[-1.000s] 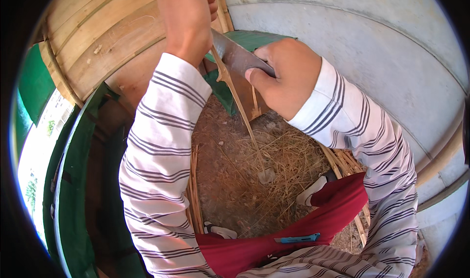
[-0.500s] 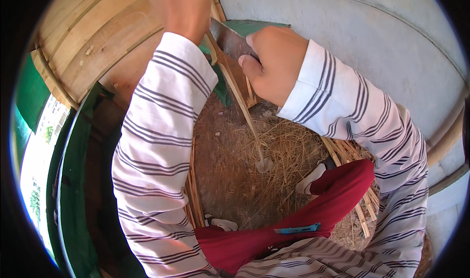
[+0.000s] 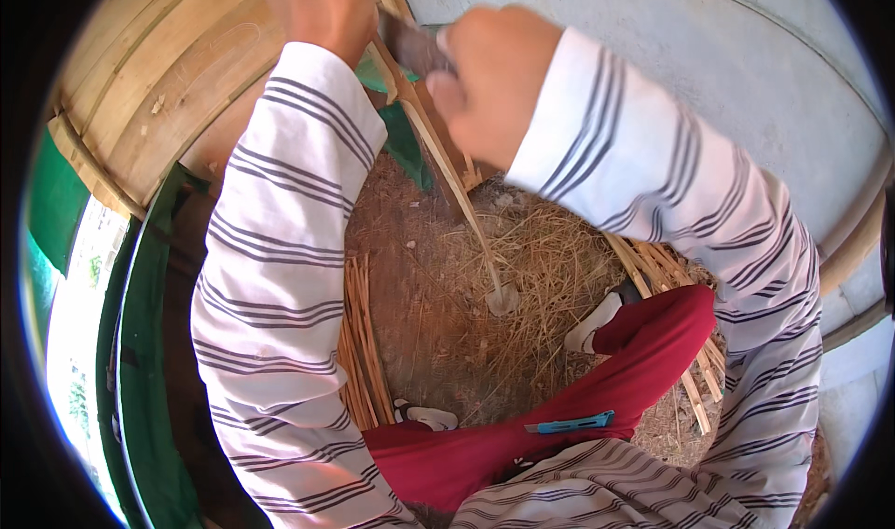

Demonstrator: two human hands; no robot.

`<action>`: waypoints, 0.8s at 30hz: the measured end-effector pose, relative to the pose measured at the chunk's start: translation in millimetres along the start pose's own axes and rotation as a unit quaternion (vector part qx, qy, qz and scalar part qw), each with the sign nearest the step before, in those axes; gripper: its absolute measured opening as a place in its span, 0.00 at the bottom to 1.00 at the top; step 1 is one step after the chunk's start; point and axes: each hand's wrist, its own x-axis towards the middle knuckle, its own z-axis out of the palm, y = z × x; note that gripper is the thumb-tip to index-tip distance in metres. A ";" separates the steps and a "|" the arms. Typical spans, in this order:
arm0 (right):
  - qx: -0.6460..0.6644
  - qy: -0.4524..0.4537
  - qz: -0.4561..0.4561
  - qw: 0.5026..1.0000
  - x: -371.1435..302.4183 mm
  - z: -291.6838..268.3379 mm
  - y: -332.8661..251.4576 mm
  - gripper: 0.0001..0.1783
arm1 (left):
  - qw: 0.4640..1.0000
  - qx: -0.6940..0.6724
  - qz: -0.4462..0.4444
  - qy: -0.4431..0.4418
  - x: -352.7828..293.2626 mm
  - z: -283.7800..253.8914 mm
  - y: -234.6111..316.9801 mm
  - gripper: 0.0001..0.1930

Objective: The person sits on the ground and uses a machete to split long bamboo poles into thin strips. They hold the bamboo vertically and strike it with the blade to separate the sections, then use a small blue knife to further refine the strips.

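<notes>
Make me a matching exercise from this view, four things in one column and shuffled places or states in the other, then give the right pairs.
Things:
1. Dark flat metal blade
2. Slim light-blue object
3. Loose yellow-brown straw
4. Long thin pale wooden strip

Places or states:
A. Lying on the red cloth trousers
B. Slanting, lower end toward the brown ground
C. Gripped in the right hand
D. Scattered in a tangle

Pairs: 1-C, 2-A, 3-D, 4-B

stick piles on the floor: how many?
2: one left pile beside the left sleeve; one right pile, crossed by the red trouser leg. Both partly covered; more may be hidden.
</notes>
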 end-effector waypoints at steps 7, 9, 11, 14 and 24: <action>0.055 -0.084 0.067 0.993 -4.6 14.6 15.0 0.16 | 1.000 -0.029 -0.003 -0.007 3.3 -3.8 5.6 0.20; 0.054 0.005 0.047 0.997 -5.0 -0.1 14.4 0.15 | 0.999 -0.046 0.001 -0.011 -5.2 -1.6 12.0 0.19; 0.017 0.053 0.010 0.998 -2.0 -6.5 8.6 0.15 | 0.998 -0.058 -0.004 0.003 -5.8 3.4 6.4 0.18; -0.001 0.000 -0.027 1.000 2.2 3.6 -13.3 0.16 | 0.992 -0.113 -0.055 -0.030 28.2 -35.2 -7.2 0.17; -0.011 0.004 0.068 0.998 12.9 -7.0 -12.1 0.15 | 0.938 -0.235 -0.130 -0.219 15.6 -26.7 15.2 0.17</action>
